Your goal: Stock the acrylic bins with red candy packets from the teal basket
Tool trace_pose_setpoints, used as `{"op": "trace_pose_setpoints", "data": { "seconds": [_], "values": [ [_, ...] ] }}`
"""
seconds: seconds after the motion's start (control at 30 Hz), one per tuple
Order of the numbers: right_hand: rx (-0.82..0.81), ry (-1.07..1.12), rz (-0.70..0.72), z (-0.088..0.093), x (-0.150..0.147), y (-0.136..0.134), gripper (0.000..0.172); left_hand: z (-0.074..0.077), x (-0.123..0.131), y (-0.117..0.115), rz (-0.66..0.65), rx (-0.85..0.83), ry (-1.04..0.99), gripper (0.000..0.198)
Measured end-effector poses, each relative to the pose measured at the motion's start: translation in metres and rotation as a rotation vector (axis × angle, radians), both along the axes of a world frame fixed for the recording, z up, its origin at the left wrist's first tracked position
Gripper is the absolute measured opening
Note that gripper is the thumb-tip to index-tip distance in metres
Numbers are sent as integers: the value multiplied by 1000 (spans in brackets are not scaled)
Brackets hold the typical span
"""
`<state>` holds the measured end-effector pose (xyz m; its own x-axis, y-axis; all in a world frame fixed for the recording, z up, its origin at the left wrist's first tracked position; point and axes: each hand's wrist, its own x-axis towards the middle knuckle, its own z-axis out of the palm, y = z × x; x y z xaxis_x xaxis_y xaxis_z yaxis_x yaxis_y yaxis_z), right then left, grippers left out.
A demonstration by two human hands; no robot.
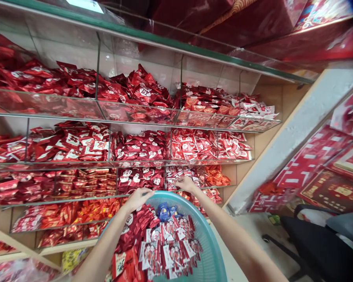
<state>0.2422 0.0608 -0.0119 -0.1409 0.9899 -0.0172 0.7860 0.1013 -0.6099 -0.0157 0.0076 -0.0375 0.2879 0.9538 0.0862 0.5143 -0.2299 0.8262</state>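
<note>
A turquoise plastic basket (213, 250) stands below the shelves. Inside lie dark red packets (144, 219), blue packets (164, 212), bright red packets (128, 264) and white-and-red packets (176, 250) printed with figures. My left hand (139, 198) is closed at the far rim of the basket, with its fingers over the edge. Beyond that rim, my right hand (186, 183) reaches into a shelf compartment of small white-and-dark-red packets (176, 172). Its fingers are bent in among them; whatever is between the fingertips is hidden.
Glass dividers split the shelves into compartments of red packets (144, 92) and orange packets (217, 176). A glass shelf edge (164, 43) runs overhead. At the right are a black chair (306, 243) and red boxes (335, 192) by a white wall.
</note>
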Motion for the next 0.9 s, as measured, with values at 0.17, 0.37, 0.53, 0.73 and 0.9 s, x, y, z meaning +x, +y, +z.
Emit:
{"op": "trace_pose_setpoints", "data": {
  "seconds": [0.17,0.37,0.53,0.73,0.9],
  "values": [
    [-57,148,55,26,11,-31,39,3,0,0,-7,8,12,41],
    [-141,415,260,34,23,-111,39,6,1,-2,-21,-9,18,43],
    [-358,297,465,15,23,-164,40,2,2,0,-4,-26,10,44],
    [-81,-43,553,-7,15,-181,45,-4,0,3,-15,-28,-2,41],
    [-10,-227,581,-17,11,-185,48,-1,1,1,6,-21,14,41]
  ]
}}
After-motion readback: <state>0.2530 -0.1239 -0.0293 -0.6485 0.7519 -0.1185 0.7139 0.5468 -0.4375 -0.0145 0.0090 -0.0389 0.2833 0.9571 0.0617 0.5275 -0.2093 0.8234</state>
